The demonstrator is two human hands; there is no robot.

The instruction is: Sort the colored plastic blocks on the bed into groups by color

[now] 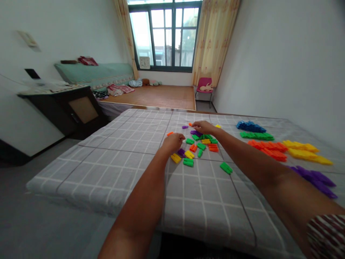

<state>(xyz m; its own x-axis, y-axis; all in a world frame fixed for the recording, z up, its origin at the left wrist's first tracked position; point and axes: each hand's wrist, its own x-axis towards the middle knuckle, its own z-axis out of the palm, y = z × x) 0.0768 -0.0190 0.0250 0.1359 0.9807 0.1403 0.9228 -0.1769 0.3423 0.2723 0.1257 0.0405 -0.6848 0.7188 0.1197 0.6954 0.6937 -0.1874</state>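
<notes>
1. The table [113, 158] took centre stage, draped in pale check, everything in play on top of it!
2. Over on its right side, five groups, one colour each: blue [250, 126] at the far end, then green [257, 136], orange [268, 149] with yellow [307, 151] beside it, and purple [315, 178] nearest.
3. Mid-table, the mixed pile [201, 146]: loose pieces scattered every which way, lying between and just below the two hands.
4. The right hand [203, 126] reached over the pile's far edge, fingers bent; whether they were pinching anything, I couldn't tell.
5. The left hand [173, 144] was at the near-left edge, fingers curled inward, their grip also too small to call.
6. A lone green piece [226, 168] sat apart, near side.
7. And the little orange piece [190, 124], right at the right fingertips! The step in hand looked like handling loose pieces; the next move, I judged, called for a fine, careful pinch there, neighbours undisturbed.
</notes>
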